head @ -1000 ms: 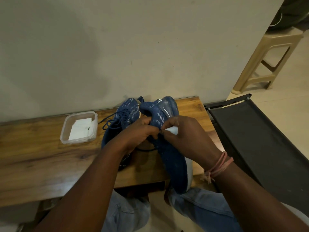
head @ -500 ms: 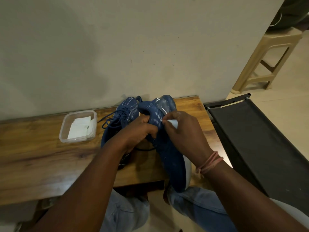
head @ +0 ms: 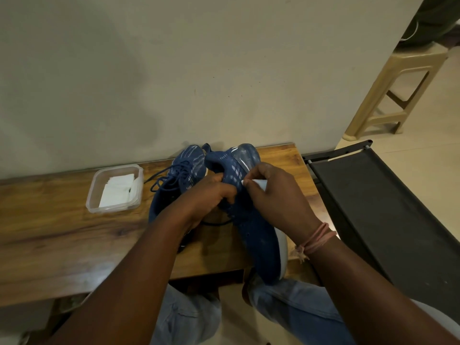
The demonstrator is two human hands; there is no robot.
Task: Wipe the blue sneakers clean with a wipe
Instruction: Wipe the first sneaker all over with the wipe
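Note:
Two blue sneakers are on the wooden table (head: 62, 235). The right sneaker (head: 258, 235) is tipped on its side, heel toward the wall and toe over the table's front edge. My left hand (head: 214, 195) grips it at the collar opening. My right hand (head: 276, 197) pinches a white wipe (head: 256, 183) against the sneaker's side near the heel; most of the wipe is hidden under my fingers. The left sneaker (head: 186, 165) lies behind my left hand, its dark laces loose.
A clear plastic container (head: 99, 205) with folded white wipes (head: 117, 192) sits on the table to the left. A black fabric cot (head: 388, 207) stands to the right of the table, a beige plastic stool (head: 398, 83) beyond it. The wall is close behind the table.
My right hand with the wipe has slid up the sneaker's side toward the heel. My left hand keeps its grip on the collar.

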